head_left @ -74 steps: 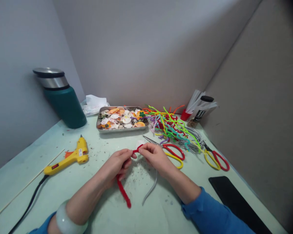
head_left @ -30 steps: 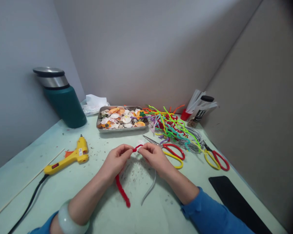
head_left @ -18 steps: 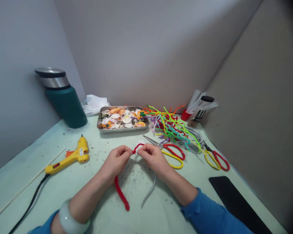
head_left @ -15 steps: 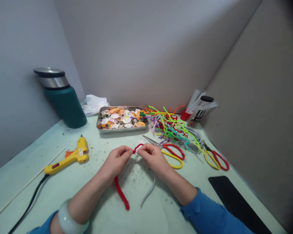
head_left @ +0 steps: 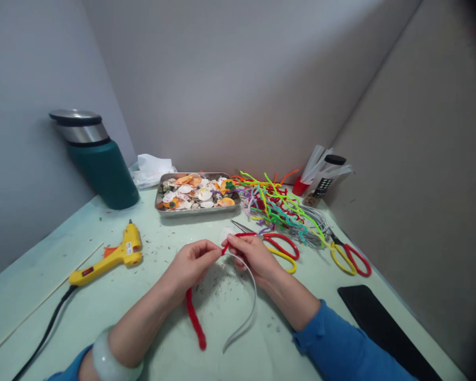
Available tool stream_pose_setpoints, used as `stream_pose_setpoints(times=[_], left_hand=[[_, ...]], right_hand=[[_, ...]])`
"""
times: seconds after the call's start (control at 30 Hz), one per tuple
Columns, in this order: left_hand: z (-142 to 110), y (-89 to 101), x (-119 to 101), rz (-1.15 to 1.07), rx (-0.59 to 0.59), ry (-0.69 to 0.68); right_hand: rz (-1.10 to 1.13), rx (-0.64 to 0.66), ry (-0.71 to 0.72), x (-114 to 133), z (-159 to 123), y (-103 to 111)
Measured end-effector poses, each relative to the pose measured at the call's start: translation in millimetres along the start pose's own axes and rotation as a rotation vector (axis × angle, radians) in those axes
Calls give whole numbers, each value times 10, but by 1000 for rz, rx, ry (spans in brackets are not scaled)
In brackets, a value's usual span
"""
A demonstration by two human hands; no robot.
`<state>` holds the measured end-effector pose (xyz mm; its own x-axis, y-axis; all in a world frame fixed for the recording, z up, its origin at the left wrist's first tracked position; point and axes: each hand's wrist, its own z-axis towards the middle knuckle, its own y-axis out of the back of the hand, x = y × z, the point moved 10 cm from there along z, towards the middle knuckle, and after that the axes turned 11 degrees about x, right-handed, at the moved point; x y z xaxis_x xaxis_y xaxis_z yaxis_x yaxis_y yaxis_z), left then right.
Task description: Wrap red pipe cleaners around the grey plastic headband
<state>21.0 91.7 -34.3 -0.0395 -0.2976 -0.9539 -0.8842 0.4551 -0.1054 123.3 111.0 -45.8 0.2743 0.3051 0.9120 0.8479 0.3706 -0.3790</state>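
My left hand (head_left: 192, 267) and my right hand (head_left: 250, 256) meet over the middle of the table, both pinched shut on a red pipe cleaner (head_left: 193, 323) where it winds onto a thin grey headband (head_left: 244, 323). The pipe cleaner's free end trails down toward me below the left hand. The grey band arcs from my fingertips round under the right hand and down to the table. A pale bangle (head_left: 107, 357) sits on my left wrist.
Red and yellow scissors (head_left: 280, 248) lie just right of my hands, a second pair (head_left: 351, 259) farther right. A yellow glue gun (head_left: 111, 256) lies at left. Behind are a metal tray (head_left: 198, 210) of shells, a heap of pipe cleaners (head_left: 280, 206), a green flask (head_left: 99, 161) and a black phone (head_left: 375, 325).
The grey band has swung up and out to the right so its arc now shows. My hands have stayed pinched together, turning the red pipe cleaner at its tip.
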Motion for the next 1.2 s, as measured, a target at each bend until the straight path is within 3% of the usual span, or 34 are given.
stream_pose_setpoints(times=[0.23,0.43,0.67,0.83,1.07,1.2], left_hand=[[-46,-15,-85,101,-15,-52],[-54,13,-134,142,-51,-92],[-49,14,-207,116,-63,-161],[-45,20,-243,235,-57,-191],[-84,323,-174,183,-309,-127],[-53,346,-87,174,-307,-79]], right_hand=[[-285,-121,10,34,-2,145],[-468,-99,-13,52,15,130],[-386,-74,-145,-72,-11,88],[-299,-44,-202,-119,-28,59],[-267,29,-131,-74,-3,10],[-400,10,-31,53,-8,8]])
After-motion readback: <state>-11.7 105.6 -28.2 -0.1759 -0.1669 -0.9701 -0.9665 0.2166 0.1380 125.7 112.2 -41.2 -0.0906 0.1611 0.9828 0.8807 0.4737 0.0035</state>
